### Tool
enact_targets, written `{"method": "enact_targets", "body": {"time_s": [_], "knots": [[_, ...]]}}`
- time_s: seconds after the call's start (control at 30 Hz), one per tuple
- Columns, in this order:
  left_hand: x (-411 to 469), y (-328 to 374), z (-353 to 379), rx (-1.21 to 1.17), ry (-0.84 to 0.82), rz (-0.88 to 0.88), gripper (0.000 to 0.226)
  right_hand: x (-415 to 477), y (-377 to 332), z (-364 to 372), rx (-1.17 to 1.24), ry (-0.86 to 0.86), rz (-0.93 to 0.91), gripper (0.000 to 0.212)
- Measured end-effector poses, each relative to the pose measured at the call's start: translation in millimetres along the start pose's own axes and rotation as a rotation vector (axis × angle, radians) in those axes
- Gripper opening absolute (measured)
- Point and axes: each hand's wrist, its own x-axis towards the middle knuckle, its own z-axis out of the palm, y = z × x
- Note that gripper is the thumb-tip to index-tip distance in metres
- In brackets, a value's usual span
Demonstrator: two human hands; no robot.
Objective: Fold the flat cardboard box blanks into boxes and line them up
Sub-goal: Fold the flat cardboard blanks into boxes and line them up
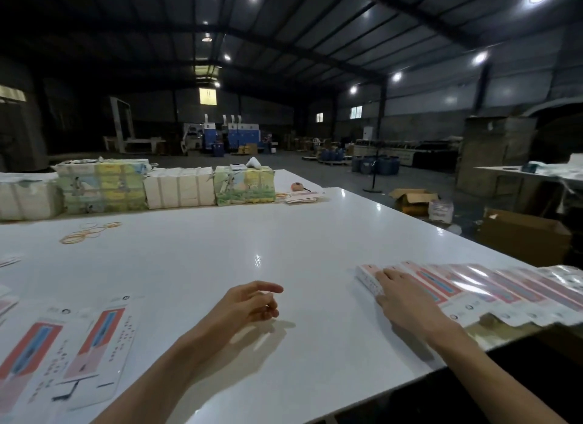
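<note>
Flat box blanks (94, 351) are lying near-left on the counter (220, 250), long axes running away; the empty, loosely curled left hand (252, 303) is hovering nearer them, the right hand (407, 300) resting flat on the folded-box row (504, 284)

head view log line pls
right hand: on folded box row | left hand: empty | flat blanks: at left

The desk (220, 250) is white. The flat box blanks (97, 344) are white with a red-pink panel, a blue stripe and small black marks. The rubber bands (74, 238) are yellow.
</note>
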Motion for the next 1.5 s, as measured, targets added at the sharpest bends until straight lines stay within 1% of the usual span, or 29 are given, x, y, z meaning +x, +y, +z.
{"method": "enact_targets", "body": {"time_s": [0.23, 0.33, 0.47, 0.57, 0.67, 0.77, 0.83, 0.9, 1.0, 1.03, 1.1, 1.17, 1.2, 1.27, 1.33, 1.4, 1.5], "knots": [[-2.4, 3.7, 1.5, 0.042, 0.002, 0.006, 0.023, -5.2, 19.2, -3.5, -0.020, 0.022, 0.046, 0.055], [-4.5, 6.9, 2.8, 0.070, 0.006, 0.011, 0.024, -0.2, 9.9, -5.5, -0.047, 0.050, 0.033, 0.053], [-7.0, 11.5, 6.0, 0.139, 0.049, 0.022, 0.022, 25.5, -49.6, -4.3, 0.073, 0.081, -0.155, 0.047], [-8.8, 12.4, 6.2, 0.156, 0.121, 0.027, 0.024, 44.2, -111.8, 3.5, 0.178, 0.145, -0.307, 0.031], [-9.7, 14.7, 6.7, 0.123, 0.178, 0.029, 0.025, 56.1, -164.6, 15.8, 0.263, 0.109, -0.349, 0.020], [-7.9, 21.2, 0.9, 0.206, 0.273, 0.015, 0.024, 58.7, -192.8, 33.6, 0.303, 0.090, -0.341, 0.016], [-6.4, 29.8, -10.7, 0.286, 0.336, -0.044, 0.022, 58.3, -197.0, 45.0, 0.351, 0.115, -0.341, 0.020], [-7.2, 41.0, -26.7, 0.414, 0.403, -0.115, 0.020, 61.3, -193.4, 51.4, 0.407, 0.141, -0.331, 0.024], [-18.2, 61.1, -58.8, 0.752, 0.518, -0.205, 0.021, 66.6, -186.3, 55.5, 0.453, 0.099, -0.309, 0.026], [-24.7, 68.0, -71.4, 0.877, 0.523, -0.267, 0.023, 67.2, -185.9, 55.7, 0.471, 0.079, -0.306, 0.026], [-42.2, 79.5, -94.1, 1.114, 0.495, -0.449, 0.024, 67.1, -187.9, 56.0, 0.508, 0.050, -0.308, 0.026], [-61.8, 84.2, -110.8, 1.276, 0.521, -0.626, 0.035, 67.9, -188.8, 56.0, 0.547, 0.026, -0.313, 0.024], [-71.3, 84.2, -115.7, 1.325, 0.559, -0.698, 0.042, 68.2, -188.8, 55.9, 0.564, 0.012, -0.313, 0.023], [-88.8, 80.7, -119.8, 1.413, 0.626, -0.788, 0.051, 68.1, -188.3, 55.1, 0.605, -0.009, -0.307, 0.023], [-98.4, 75.9, -122.7, 1.470, 0.610, -0.816, 0.051, 67.8, -187.5, 53.9, 0.646, -0.017, -0.309, 0.023], [-101.4, 74.0, -126.1, 1.454, 0.591, -0.803, 0.050, 66.6, -186.7, 52.5, 0.665, -0.026, -0.317, 0.023], [-99.2, 80.8, -130.5, 1.410, 0.553, -0.857, 0.063, 65.2, -185.3, 52.5, 0.676, -0.031, -0.325, 0.023]]}}
